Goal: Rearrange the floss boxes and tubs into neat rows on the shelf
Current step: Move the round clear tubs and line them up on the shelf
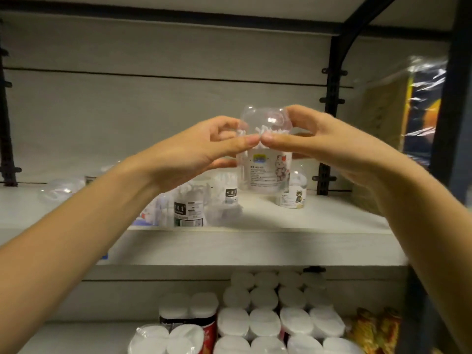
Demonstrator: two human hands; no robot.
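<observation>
Fingers (231, 145) of both hands pinched on clear floss tub (264, 167), thumbs touching in front | tub held up just above shelf (319, 218), right of middle | more tubs (189, 205) sit left, kinda jumbled

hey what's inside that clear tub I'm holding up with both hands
The clear tub is packed with white floss picks, showing through its upper wall. Lower down the cartoon label covers the contents, and the left hand and right hand hide the sides.
</observation>
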